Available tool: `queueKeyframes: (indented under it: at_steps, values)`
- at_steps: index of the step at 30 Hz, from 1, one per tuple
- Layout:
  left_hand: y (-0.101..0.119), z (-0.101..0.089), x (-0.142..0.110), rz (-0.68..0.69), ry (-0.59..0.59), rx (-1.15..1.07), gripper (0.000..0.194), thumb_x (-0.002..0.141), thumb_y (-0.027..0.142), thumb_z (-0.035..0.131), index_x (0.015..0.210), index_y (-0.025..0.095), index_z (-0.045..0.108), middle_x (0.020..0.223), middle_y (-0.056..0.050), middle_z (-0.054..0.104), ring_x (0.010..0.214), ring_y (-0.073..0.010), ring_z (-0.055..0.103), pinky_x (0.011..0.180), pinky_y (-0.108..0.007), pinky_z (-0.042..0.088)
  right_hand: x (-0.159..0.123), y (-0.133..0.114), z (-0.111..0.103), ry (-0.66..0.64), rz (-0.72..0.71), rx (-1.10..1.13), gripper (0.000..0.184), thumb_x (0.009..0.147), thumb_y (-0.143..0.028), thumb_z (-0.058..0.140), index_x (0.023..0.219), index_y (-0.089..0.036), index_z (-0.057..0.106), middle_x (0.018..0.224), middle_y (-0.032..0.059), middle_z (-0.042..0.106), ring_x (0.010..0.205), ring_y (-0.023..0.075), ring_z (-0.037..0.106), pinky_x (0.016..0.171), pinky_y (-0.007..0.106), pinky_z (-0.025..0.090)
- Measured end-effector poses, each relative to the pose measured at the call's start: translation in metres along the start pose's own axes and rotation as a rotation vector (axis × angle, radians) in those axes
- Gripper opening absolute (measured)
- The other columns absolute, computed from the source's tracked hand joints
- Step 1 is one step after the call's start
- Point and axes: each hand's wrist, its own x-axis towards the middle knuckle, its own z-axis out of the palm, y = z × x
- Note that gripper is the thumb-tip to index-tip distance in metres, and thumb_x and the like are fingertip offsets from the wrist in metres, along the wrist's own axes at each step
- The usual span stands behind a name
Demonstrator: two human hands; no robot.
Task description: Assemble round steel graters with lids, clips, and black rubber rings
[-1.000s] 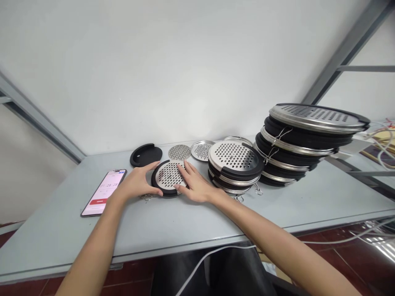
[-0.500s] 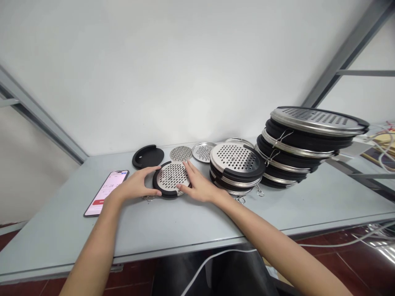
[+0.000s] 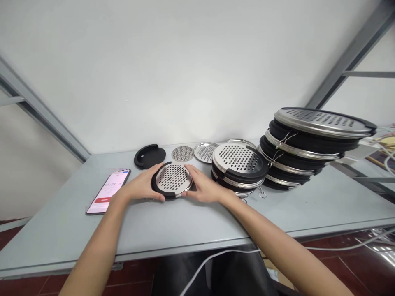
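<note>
A round metal grater (image 3: 174, 178) with a black rim piece around its left side lies flat on the table, between my hands. My left hand (image 3: 144, 183) curls around the black rim, thumb at the front and fingers at the back. From the other side, my right hand (image 3: 202, 186) grips the bare metal edge, its thumb low and its fingers at the upper right. Behind lie a loose black round holder (image 3: 150, 156), a flat perforated disc (image 3: 182, 153) and a rimmed grater disc (image 3: 205, 152).
To the right stands a short stack of round graters (image 3: 239, 164), with a taller, leaning stack (image 3: 311, 144) beside it. Metal rings (image 3: 262, 192) hang from the stacks. A phone (image 3: 108, 191) showing a timer lies left on the grey table (image 3: 154, 234). A white cable (image 3: 216, 255) runs below its front edge.
My right thumb has slid from the grater's perforated face to its front edge. My left hand keeps its hold on the black rim. The view has shifted slightly.
</note>
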Motion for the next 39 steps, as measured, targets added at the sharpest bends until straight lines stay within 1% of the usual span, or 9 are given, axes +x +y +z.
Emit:
queueKeyframes:
  at_steps: [3, 5, 10, 15, 24, 30, 32, 36, 39]
  values:
    - [0.002, -0.005, -0.002, -0.058, -0.013, 0.030, 0.131, 0.047, 0.057, 0.089, 0.155, 0.023, 0.022, 0.159, -0.013, 0.033, 0.144, -0.0382, 0.032, 0.118, -0.052, 0.028, 0.001, 0.001, 0.000, 0.027, -0.046, 0.034, 0.088, 0.081, -0.043, 0.071, 0.150, -0.014, 0.025, 0.149, 0.0207, 0.038, 0.141, 0.0314, 0.035, 0.118, 0.049, 0.028]
    - [0.004, -0.006, -0.003, -0.049, -0.004, 0.026, 0.129, 0.047, 0.056, 0.089, 0.155, 0.024, 0.025, 0.157, -0.012, 0.036, 0.143, -0.0378, 0.035, 0.117, -0.051, 0.030, 0.002, 0.002, 0.002, 0.053, -0.052, 0.054, 0.085, 0.080, -0.043, 0.072, 0.148, -0.015, 0.029, 0.148, 0.0195, 0.041, 0.138, 0.0307, 0.039, 0.117, 0.048, 0.030]
    - [0.007, -0.006, -0.003, -0.038, 0.020, 0.033, 0.122, 0.048, 0.053, 0.089, 0.153, 0.027, 0.030, 0.154, -0.009, 0.042, 0.140, -0.0366, 0.040, 0.116, -0.050, 0.032, 0.004, 0.007, 0.008, 0.101, 0.056, 0.083, 0.086, 0.072, -0.043, 0.079, 0.144, -0.015, 0.039, 0.142, 0.0181, 0.049, 0.132, 0.0327, 0.047, 0.113, 0.049, 0.035]
    - [0.009, -0.006, -0.003, -0.072, 0.021, 0.041, 0.125, 0.047, 0.055, 0.089, 0.153, 0.025, 0.031, 0.154, -0.009, 0.041, 0.141, -0.0358, 0.039, 0.116, -0.047, 0.033, 0.005, 0.011, 0.010, 0.113, 0.064, 0.083, 0.091, 0.070, -0.043, 0.079, 0.146, -0.014, 0.038, 0.145, 0.0196, 0.047, 0.135, 0.0338, 0.044, 0.115, 0.050, 0.033]
    - [0.006, -0.005, -0.003, -0.060, 0.028, 0.026, 0.127, 0.046, 0.055, 0.089, 0.153, 0.024, 0.030, 0.156, -0.011, 0.039, 0.142, -0.0358, 0.038, 0.117, -0.048, 0.031, 0.005, 0.010, 0.011, 0.123, 0.058, 0.082, 0.087, 0.071, -0.046, 0.080, 0.143, -0.015, 0.043, 0.145, 0.0180, 0.048, 0.134, 0.0323, 0.047, 0.113, 0.048, 0.036]
    - [0.002, -0.003, -0.003, -0.038, 0.003, 0.013, 0.122, 0.052, 0.054, 0.087, 0.154, 0.026, 0.027, 0.159, -0.013, 0.032, 0.144, -0.0369, 0.032, 0.118, -0.052, 0.027, 0.007, 0.008, 0.009, 0.103, 0.057, 0.055, 0.100, 0.069, -0.048, 0.081, 0.149, -0.013, 0.032, 0.148, 0.0213, 0.043, 0.138, 0.0332, 0.042, 0.115, 0.049, 0.034]
    - [0.001, -0.002, -0.003, -0.036, -0.009, 0.015, 0.122, 0.054, 0.054, 0.087, 0.154, 0.025, 0.024, 0.160, -0.014, 0.029, 0.145, -0.0367, 0.030, 0.119, -0.052, 0.026, 0.006, 0.008, 0.009, 0.084, 0.056, 0.032, 0.099, 0.072, -0.051, 0.078, 0.150, -0.013, 0.030, 0.149, 0.0221, 0.042, 0.139, 0.0338, 0.040, 0.115, 0.050, 0.033]
    - [-0.003, 0.000, -0.003, -0.013, -0.015, 0.002, 0.119, 0.057, 0.055, 0.085, 0.155, 0.028, 0.023, 0.161, -0.012, 0.027, 0.147, -0.0366, 0.027, 0.119, -0.052, 0.024, 0.005, 0.009, 0.009, 0.076, 0.033, 0.016, 0.091, 0.076, -0.052, 0.074, 0.149, -0.017, 0.032, 0.148, 0.0195, 0.043, 0.139, 0.0338, 0.040, 0.115, 0.052, 0.033]
    - [-0.002, 0.001, -0.002, -0.014, -0.008, 0.002, 0.119, 0.055, 0.055, 0.085, 0.154, 0.028, 0.025, 0.161, -0.012, 0.027, 0.147, -0.0365, 0.027, 0.120, -0.051, 0.023, 0.006, 0.007, 0.008, 0.089, 0.013, 0.030, 0.089, 0.074, -0.050, 0.076, 0.146, -0.016, 0.036, 0.144, 0.0191, 0.047, 0.135, 0.0333, 0.044, 0.113, 0.050, 0.035]
